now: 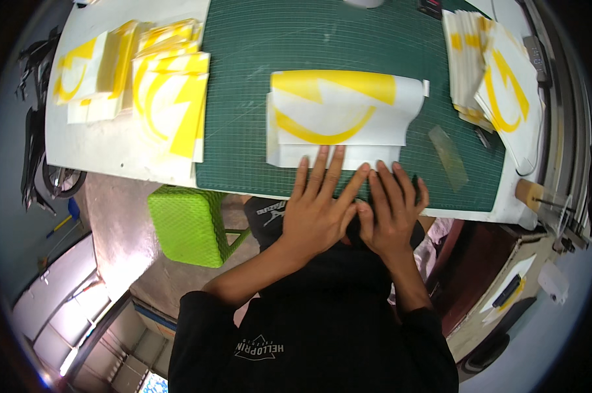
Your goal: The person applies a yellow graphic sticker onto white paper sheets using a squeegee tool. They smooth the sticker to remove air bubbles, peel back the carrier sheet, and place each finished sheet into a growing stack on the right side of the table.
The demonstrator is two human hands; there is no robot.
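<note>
A white sheet with yellow print (341, 108) lies folded over on the green cutting mat (243, 39), its upper side curving round in a soft bend. Below its loose edge shows a plain white strip of the same piece. My left hand (319, 203) lies with fingers spread, the tips on that strip and reaching the printed edge. Beside it my right hand (394, 209) rests flat, fingers stretched, tips at the strip's lower right part. Both thumbs are close together near the table's front edge. Neither hand grips anything.
Stacks of folded yellow-and-white pieces (171, 98) stand at the left, and more pieces (499, 85) at the right. A translucent strip (448, 157) lies on the mat, right of the sheet. A green woven stool (188, 226) stands below the table's left part.
</note>
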